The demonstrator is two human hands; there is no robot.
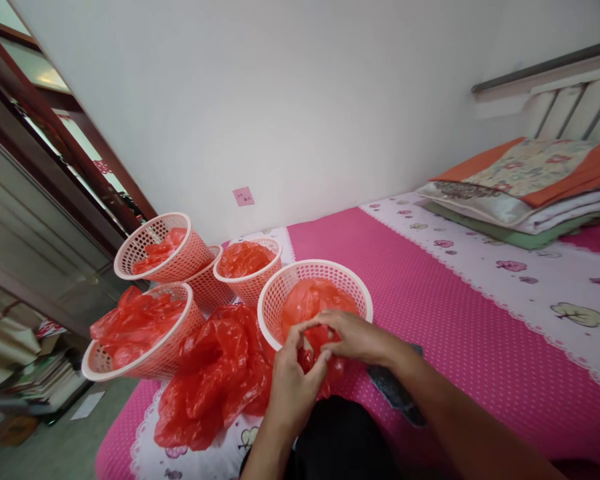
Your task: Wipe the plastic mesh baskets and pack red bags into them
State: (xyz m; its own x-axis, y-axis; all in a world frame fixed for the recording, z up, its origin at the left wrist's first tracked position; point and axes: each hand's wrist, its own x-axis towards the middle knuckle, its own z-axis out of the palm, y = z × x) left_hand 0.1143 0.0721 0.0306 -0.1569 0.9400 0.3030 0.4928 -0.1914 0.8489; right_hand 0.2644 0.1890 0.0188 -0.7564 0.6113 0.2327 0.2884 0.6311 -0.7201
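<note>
Both hands meet over the front rim of a pink perforated plastic basket (347, 272). A thin red plastic bag (313, 300) lies inside it and spills over the near rim. My left hand (297, 373) pinches the bag's edge between thumb and fingers. Facing it, my right hand (347, 335) is curled with its fingertips on the same bag. Between the hands some of the red film is bunched, and part of it is hidden by the fingers. To the left, a heap of loose red plastic bags (225, 373) lies on the bed, close to the basket.
More pink baskets with red bags in them stand at left: a tilted one (190, 340), a stacked one (195, 250) and a small one (253, 287). Folded bedding (530, 180) is at right on the pink bed (430, 320). A dark object (395, 393) lies under my right forearm.
</note>
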